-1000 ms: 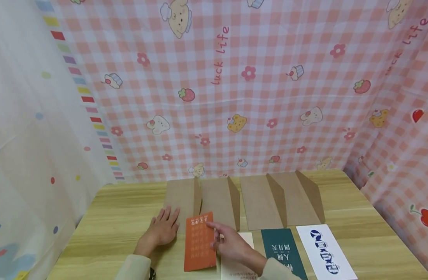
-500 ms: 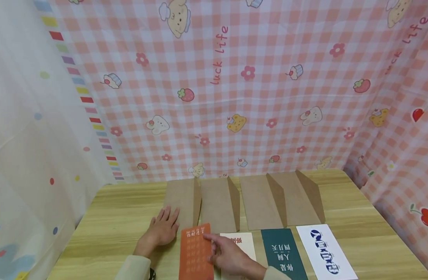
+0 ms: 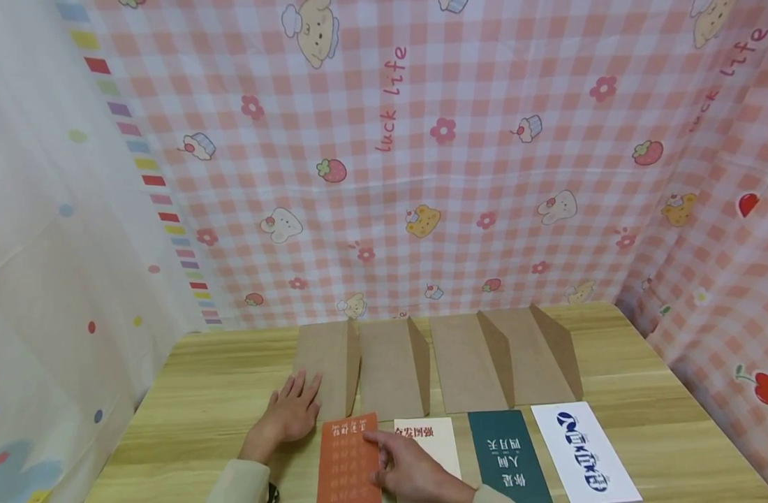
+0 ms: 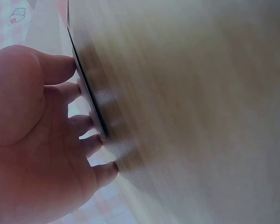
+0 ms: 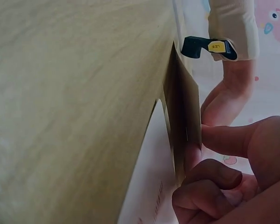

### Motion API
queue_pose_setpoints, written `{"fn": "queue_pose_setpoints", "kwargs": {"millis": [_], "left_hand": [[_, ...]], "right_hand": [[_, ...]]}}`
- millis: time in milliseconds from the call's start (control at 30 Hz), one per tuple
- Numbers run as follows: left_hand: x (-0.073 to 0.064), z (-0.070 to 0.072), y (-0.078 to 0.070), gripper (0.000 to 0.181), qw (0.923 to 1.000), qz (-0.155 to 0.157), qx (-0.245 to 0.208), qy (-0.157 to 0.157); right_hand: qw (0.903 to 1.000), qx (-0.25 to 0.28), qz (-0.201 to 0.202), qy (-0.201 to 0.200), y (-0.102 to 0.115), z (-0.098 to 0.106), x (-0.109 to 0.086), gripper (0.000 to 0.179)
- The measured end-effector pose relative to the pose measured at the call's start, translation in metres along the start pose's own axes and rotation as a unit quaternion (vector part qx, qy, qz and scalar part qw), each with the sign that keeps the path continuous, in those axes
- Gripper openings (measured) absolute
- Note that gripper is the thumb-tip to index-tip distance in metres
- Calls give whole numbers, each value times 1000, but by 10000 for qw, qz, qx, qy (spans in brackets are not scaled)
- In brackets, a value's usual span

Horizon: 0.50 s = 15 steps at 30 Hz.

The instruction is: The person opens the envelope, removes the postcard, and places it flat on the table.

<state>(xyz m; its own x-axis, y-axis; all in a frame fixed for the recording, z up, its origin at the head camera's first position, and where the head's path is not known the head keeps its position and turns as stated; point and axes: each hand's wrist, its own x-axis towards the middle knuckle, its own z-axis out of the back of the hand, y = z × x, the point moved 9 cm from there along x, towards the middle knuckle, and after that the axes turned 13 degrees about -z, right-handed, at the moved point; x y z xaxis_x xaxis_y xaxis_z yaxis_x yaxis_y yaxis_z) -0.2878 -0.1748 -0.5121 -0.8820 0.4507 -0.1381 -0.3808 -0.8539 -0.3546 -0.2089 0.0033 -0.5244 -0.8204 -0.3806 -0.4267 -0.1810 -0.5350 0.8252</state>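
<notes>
In the head view, my left hand [image 3: 291,413] lies with fingers spread on the near left part of the leftmost kraft envelope [image 3: 324,349]. The left wrist view shows these fingertips from beneath the palm, at the envelope's thin edge and the tabletop. My right hand [image 3: 415,469] pinches the right edge of an orange card [image 3: 343,464] with white print. In the right wrist view, the thumb is on one face of this card [image 5: 190,95] and a finger on the other. The card stands tilted off the table. Beside it, partly under my right hand, lies a cream card [image 3: 439,441] with red characters.
More kraft envelopes [image 3: 393,367] with raised flaps line the back of the wooden table [image 3: 202,391]. A dark green card [image 3: 503,447] and a white card [image 3: 588,447] with blue lettering lie at the front right. A checked curtain [image 3: 371,195] hangs behind.
My right hand has drawn the orange card toward me and slightly left, away from the envelopes. More of the cream card's red print shows. My left hand has stayed put.
</notes>
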Motion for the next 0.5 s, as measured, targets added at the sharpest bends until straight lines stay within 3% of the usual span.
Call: {"fn": "queue_pose_setpoints", "kwargs": {"millis": [500], "left_hand": [[0,0,0,52,10000,18,-14,-15]], "right_hand": [[9993,-349,-7,-117,0,-1,0,59]]}}
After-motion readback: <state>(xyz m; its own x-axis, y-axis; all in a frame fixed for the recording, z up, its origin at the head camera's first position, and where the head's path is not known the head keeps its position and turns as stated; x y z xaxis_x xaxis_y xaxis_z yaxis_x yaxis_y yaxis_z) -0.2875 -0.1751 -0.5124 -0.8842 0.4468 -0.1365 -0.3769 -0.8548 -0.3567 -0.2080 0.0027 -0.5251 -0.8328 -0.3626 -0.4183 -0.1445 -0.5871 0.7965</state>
